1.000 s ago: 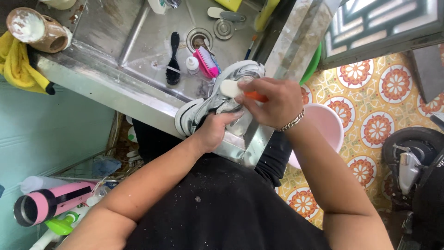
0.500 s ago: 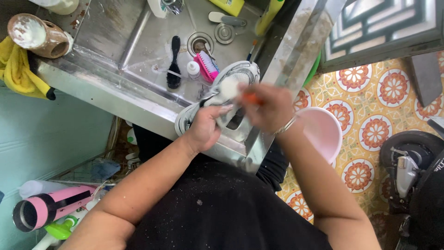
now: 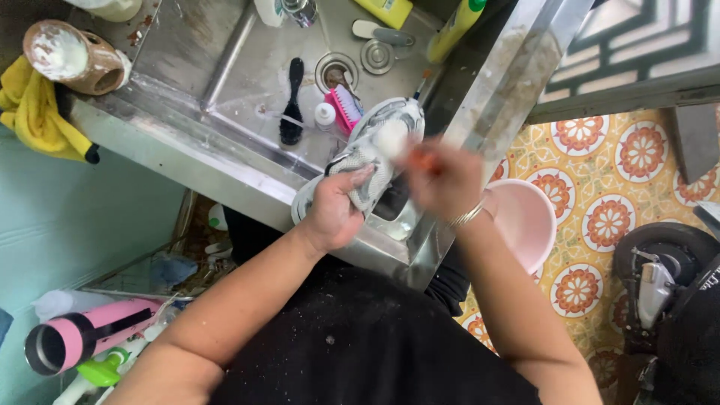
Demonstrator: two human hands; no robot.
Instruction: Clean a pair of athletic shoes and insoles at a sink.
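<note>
Left hand (image 3: 335,210) grips a grey-white sneaker (image 3: 375,150) over the sink (image 3: 247,67); right hand (image 3: 442,180) (blurred) clasps an orange-handled brush (image 3: 397,142) against it.

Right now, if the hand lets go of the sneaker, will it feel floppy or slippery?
The sneaker looks wet with foam, so probably slippery. Its mesh upper creases under the left hand, so likely soft, while the sole seems stiffer. Propped on the sink rim, it may slide in.

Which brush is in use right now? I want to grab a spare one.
The orange-handled brush in the right hand, its white head against the sneaker; the black brush and pink brush lie in the sink.
</note>
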